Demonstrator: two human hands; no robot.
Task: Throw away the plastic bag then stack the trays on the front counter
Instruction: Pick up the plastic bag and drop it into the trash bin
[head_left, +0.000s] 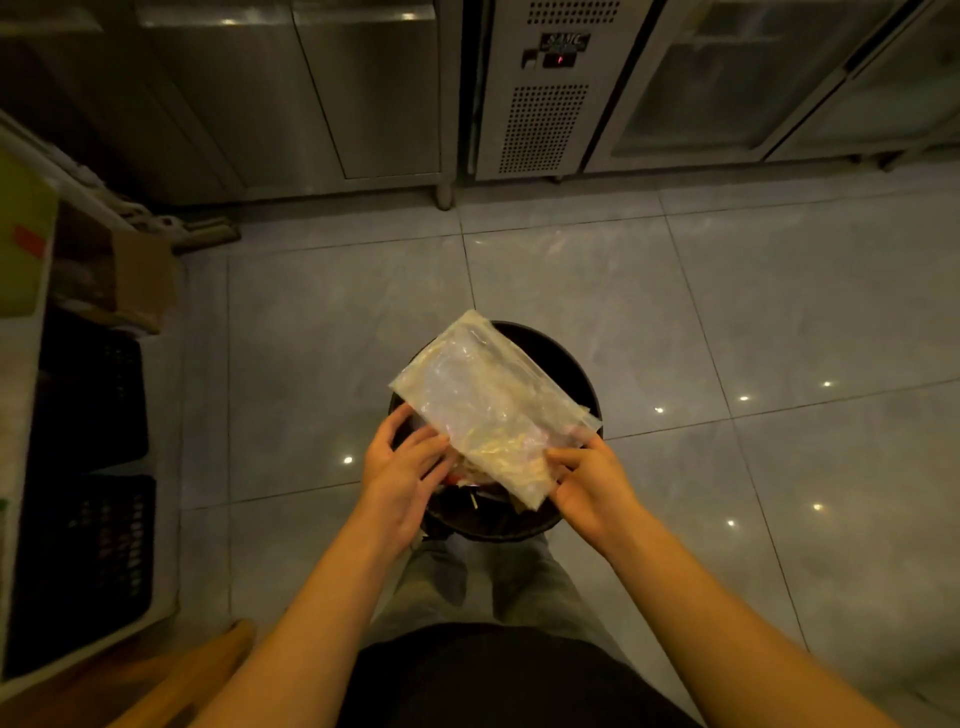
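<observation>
Clear plastic bag (488, 410) held flat and tilted over a round black bin (566, 364) on the tiled floor (779, 312). Right hand (587, 483) pinches the bag's near right corner. Left hand (400, 467) half-spread, fingertips at the bag's left edge; grip or mere touch not clear in dim light. Scraps lie in the bin. Steel cabinets (363, 104) stand beyond.

This looks like a commercial kitchen or the back of a food shop. Across the top of the frame stand stainless steel cabinets (291, 98) and an undercounter refrigerator (540, 93) with a vented panel, a small red display and glass doors (737, 83). The floor (779, 312) has large glossy grey tiles. At the left edge are black plastic crates (88, 415) and a cardboard box (140, 280).
</observation>
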